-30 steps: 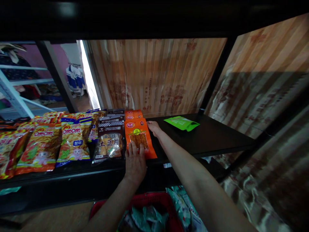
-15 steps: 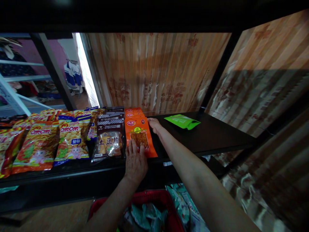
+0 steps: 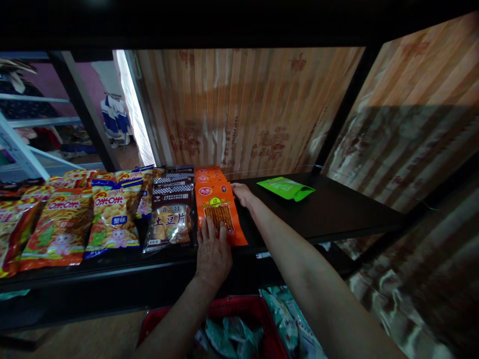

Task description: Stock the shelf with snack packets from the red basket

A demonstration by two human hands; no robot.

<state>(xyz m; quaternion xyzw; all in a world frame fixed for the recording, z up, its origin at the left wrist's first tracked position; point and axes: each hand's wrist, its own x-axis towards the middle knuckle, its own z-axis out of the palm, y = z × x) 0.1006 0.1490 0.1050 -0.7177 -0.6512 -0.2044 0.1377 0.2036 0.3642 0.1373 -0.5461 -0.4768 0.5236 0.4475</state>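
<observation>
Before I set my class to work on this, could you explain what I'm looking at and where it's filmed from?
No machine here: a person wears one camera on the head, looking forward and down. On the black shelf are, from left, colourful snack bags, dark brown packets, orange packets and a green pouch. The bare left hand lies on the front orange packet; the right hand is at its upper right edge, grip unclear. Below sits a red basket holding teal packets.

The bare left hand (image 3: 214, 255) is lying palm-down near the front edge of the flat black shelf (image 3: 333, 204); the bare right hand (image 3: 243, 194) is resting farther back, right forearm (image 3: 295, 254) slanting.
</observation>
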